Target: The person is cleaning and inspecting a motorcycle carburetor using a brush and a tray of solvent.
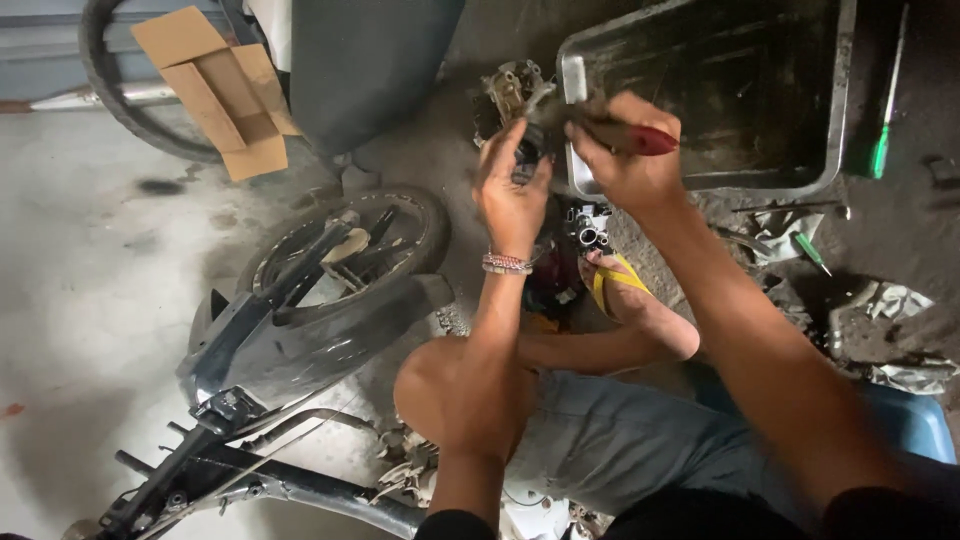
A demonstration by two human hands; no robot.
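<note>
left hand (512, 190) grips small dark part (528, 140) | right hand (628, 160) clenched on red-handled tool (640, 138) | both over tray (838, 120) near corner

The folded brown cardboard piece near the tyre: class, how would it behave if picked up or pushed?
The folded brown cardboard piece is probably light for its size, being thin sheet. Its creased flaps suggest it would flex rather than stay stiff. It leans on the black rubber tyre, so a push would likely tip or slide it.

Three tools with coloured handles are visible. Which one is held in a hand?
The red-handled tool, gripped in the right hand. The two green-handled screwdrivers lie untouched on the dirty floor: the long one beside the metal tray, the short one below it.
</note>
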